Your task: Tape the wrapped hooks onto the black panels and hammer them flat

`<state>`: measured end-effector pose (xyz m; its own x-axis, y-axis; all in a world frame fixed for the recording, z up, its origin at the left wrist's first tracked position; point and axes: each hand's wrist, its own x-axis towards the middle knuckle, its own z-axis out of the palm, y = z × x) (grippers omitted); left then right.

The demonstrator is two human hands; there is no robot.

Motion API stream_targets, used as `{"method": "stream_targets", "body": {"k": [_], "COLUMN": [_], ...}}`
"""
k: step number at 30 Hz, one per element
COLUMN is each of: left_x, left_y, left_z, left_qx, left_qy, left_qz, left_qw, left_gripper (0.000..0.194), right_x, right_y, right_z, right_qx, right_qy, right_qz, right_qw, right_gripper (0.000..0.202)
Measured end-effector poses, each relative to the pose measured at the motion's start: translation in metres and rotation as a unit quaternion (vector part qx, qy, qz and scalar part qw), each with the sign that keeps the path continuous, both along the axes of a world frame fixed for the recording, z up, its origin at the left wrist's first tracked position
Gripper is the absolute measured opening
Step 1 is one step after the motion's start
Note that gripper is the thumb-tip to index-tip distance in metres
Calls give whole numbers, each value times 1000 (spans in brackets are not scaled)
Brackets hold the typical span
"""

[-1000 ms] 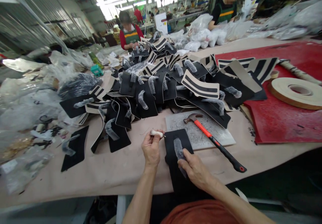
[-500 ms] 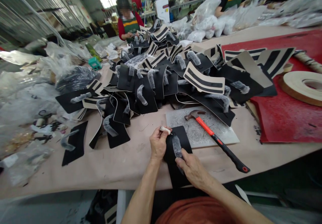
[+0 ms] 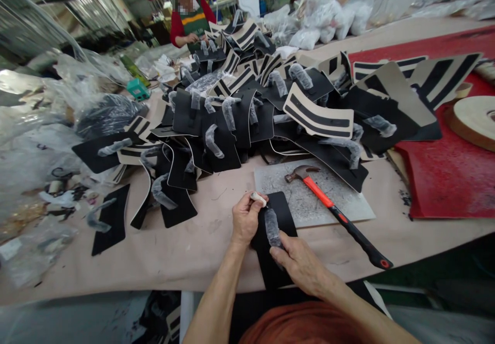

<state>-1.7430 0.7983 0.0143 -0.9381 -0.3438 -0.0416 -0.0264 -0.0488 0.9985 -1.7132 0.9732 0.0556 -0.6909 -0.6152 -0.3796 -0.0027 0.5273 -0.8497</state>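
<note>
My left hand (image 3: pixel 244 221) is closed on a small white-handled tool (image 3: pixel 258 198), whose thin dark tip meets the upper end of a plastic-wrapped handle (image 3: pixel 273 226). That handle is on a black panel (image 3: pixel 284 207) lying at the table's front edge. Lower down, my right hand (image 3: pixel 303 262) grips the wrapped handle between thumb and fingers. A claw hammer (image 3: pixel 340 216) with a red and black grip rests to the right, its head on a speckled grey slab (image 3: pixel 309 212). The panel's upper right part overlaps this slab.
A large heap of black panels (image 3: pixel 222 148) with wrapped handles spreads across the table (image 3: pixel 209 261). Plastic bags (image 3: pixel 34 148) lie at left. At right are a red sheet (image 3: pixel 444 179) and a tape roll (image 3: pixel 477 119). A co-worker (image 3: pixel 191 21) is behind the heap.
The view has tilted down and shifted slightly. Both hands keep their grips; the white-handled tool has tipped a little, its end turning more towards me.
</note>
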Motion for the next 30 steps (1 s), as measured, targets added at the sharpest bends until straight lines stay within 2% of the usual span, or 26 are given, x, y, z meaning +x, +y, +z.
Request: {"method": "stream_targets", "body": {"k": [5,10,12,14,16,19,21,22,24,27,29,30], "left_x": [1,-2,-5,-9,-12,-15,-16,-16,-16,-16,-15,-15], "left_y": [0,-3,-6,-10,-13,-16,-17,-18,-19,-21,-22,-22], "left_z": [0,9,12,13,13,13,13,13,14,15,15,15], "left_qx": [-56,-147,-164,-171,-173,-165,-151,-145,-139,-149,-157,-160], "left_qy": [-8,13,22,29,33,39,46,49,51,55,66,73], "left_qz": [-9,-58,-92,-126,-154,-177,-184,-186,-193,-205,-213,-217], "left_qw": [998,987,982,977,972,970,970,971,970,966,962,960], "left_gripper": [14,10,10,11,11,13,13,13,14,17,18,18], "right_x": [-3,0,-1,-7,-19,-42,-53,-57,-62,-67,-70,-71], "right_y": [-2,3,13,30,51,84,99,104,110,108,104,102], "right_z": [1,5,7,8,7,4,4,4,7,14,20,24], "right_qx": [-4,-12,20,56,87,190,283,321,359,348,288,229], "right_qy": [-14,-1,38,122,251,409,427,412,354,275,180,95], "right_qz": [-3,5,4,-21,-64,-91,-71,-64,-60,-61,-91,-118], "right_qw": [1000,1000,999,991,962,888,856,850,861,894,936,962], "right_gripper": [23,16,14,16,19,22,23,24,27,18,11,11]}}
